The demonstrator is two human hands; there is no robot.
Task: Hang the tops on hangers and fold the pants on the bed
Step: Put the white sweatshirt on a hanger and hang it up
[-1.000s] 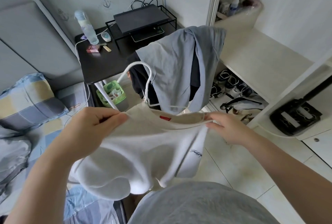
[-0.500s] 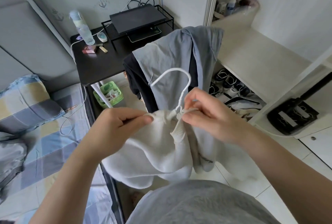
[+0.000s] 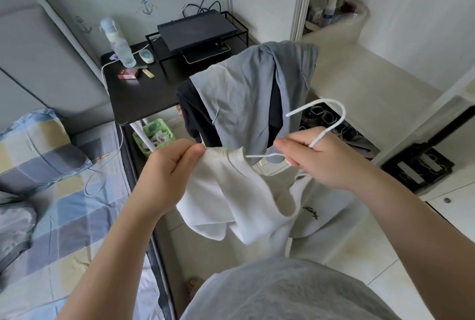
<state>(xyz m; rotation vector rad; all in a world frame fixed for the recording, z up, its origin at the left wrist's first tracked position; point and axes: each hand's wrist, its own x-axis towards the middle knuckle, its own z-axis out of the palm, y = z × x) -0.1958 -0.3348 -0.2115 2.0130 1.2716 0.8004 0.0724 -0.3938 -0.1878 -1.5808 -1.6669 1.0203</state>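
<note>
A white top hangs in front of me over the floor. My left hand pinches its ribbed neckline at the left. My right hand grips a white hanger at the base of its hook; the hook curves up to the right, and one arm of the hanger runs left into the neck opening. Behind them a grey-blue top and a dark garment are draped over a chair back. The bed with a checked sheet lies at the left.
A black desk stands behind the chair with a bottle, a small rack and cables. A green bin sits under it. An open wardrobe shelf with shoes below is at the right. A pillow lies on the bed.
My right hand has moved right and taken the hanger by its hook base, swinging the hook to the right. The top has spread open between my hands.
</note>
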